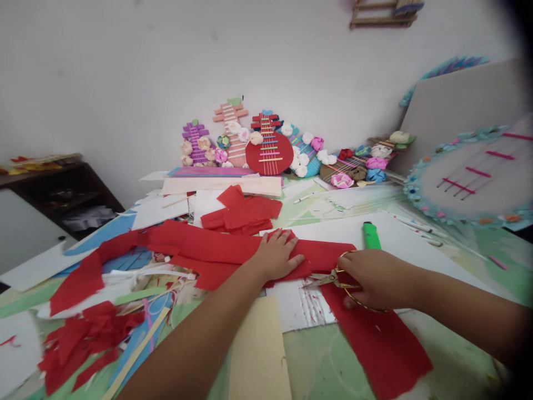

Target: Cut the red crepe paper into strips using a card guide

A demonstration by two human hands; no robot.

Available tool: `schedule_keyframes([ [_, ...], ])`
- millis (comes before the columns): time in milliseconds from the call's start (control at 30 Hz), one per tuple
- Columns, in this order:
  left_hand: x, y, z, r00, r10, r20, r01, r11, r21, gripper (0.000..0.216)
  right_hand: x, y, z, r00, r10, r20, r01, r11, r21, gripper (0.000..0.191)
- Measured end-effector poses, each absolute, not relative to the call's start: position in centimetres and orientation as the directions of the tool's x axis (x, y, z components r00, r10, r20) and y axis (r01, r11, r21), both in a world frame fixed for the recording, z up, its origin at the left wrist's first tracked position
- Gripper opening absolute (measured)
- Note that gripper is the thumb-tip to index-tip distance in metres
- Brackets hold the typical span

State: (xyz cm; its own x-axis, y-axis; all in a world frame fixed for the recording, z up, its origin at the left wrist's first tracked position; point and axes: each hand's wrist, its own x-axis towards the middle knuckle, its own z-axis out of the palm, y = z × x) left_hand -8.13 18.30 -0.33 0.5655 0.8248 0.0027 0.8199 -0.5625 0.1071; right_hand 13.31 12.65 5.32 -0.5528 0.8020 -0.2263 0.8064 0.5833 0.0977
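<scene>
Long folded red crepe paper [216,247] lies across the middle of the table. My left hand [277,255] rests flat on it with the fingers spread. Gold-handled scissors [333,278] are in my right hand [370,278], whose fingers pass through the handle loops. Their blades point left, slightly apart, along the lower edge of the red paper. Below the scissors a red strip [377,339] slants toward the near right. Under the blades sits a white board [287,311] with grooved marks.
A green cutter [372,235] lies beyond my right hand. Red scraps [83,344] and paper strips cover the near left. Several decorated paper instruments [270,147] stand against the wall. A round decorated panel [470,178] leans at the right.
</scene>
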Motion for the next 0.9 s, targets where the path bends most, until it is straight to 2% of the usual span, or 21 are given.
schedule_keyframes([
  [400, -8.2, 18.7, -0.2, 0.54, 0.842, -0.003, 0.832, -0.533, 0.153, 0.057, 12.4, 13.5, 4.4, -0.564, 0.79, -0.241, 0.811, 0.585, 0.019, 0.039],
  [567, -8.4, 18.1, 1.1, 0.574, 0.817, 0.054, 0.799, -0.573, 0.18, 0.054, 13.1, 13.8, 5.1, -0.523, 0.811, -0.263, 0.847, 0.53, -0.051, 0.032],
  [767, -8.7, 16.4, 4.6, 0.678, 0.73, 0.083, 0.708, -0.68, 0.191, 0.02, 13.8, 15.0, 5.3, -0.491, 0.807, -0.329, 0.87, 0.435, -0.232, 0.029],
  [900, -9.0, 15.9, 4.9, 0.688, 0.725, 0.033, 0.708, -0.681, 0.187, 0.012, 13.9, 15.8, 5.1, -0.503, 0.791, -0.349, 0.856, 0.402, -0.325, 0.033],
])
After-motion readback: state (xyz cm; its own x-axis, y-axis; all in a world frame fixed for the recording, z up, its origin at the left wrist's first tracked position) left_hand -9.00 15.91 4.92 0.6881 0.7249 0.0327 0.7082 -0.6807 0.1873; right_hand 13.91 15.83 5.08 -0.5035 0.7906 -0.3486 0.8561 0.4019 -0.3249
